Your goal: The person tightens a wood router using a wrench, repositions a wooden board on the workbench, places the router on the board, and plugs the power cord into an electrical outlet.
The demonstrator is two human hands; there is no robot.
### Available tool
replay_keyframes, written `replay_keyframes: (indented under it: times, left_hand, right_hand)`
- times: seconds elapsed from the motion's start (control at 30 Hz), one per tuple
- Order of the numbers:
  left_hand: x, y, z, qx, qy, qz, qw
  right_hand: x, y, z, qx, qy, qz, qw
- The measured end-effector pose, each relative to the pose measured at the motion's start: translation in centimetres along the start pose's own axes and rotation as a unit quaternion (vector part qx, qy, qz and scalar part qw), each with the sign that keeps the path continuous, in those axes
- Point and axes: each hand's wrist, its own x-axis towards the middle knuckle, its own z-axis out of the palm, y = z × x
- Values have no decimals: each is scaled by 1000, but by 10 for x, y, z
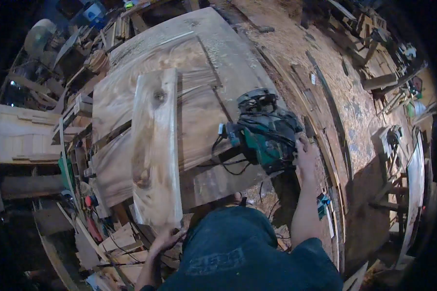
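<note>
A long wooden board (155, 145) with dark knots lies lengthwise over wider wood panels (116, 97). My left hand (167, 240) is at the board's near end, its fingers closed against the bottom edge. Toward the right of the worktable sits a green and black power tool (267, 140), with its black cord bundled over the top; its exact kind I cannot make out. My right hand (306, 154) is at the tool's right side, fingers curled against it. Part of that grip is hidden behind the tool's edge.
Under the panels is a dusty worktable (233, 53). Stacked lumber and offcuts crowd the left, with a pale panel (24, 133) there. Long wood strips (320, 140) run along the right side. Sawdust covers the floor (359, 111), and a wooden frame (398, 199) stands far right.
</note>
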Motion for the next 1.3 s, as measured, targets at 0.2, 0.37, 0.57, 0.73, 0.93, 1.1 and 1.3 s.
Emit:
replay_keyframes:
  times: [0.2,0.37,0.57,0.73,0.93,1.1,1.3]
  left_hand:
    - [20,129,-43,49,124,258,957]
    - [168,223,-72,-166,220,288,917]
    - [226,270,-86,185,297,369,861]
    - [154,239,-59,165,199,228,939]
    - [97,221,-29,200,-39,186,961]
    - [126,271,-20,65,140,363,919]
    - [141,293,12,198,111,327,918]
  right_hand:
    - [-46,-14,-3,66,-23,-16,997]
    - [-41,12,3,80,-33,-42,995]
    - [-42,49,24,88,-9,25,996]
    - [-43,60,30,128,-12,93,987]
    - [-31,94,46,143,10,77,987]
    - [-31,74,27,345,-81,29,935]
    - [-29,69,13,366,-186,14,912]
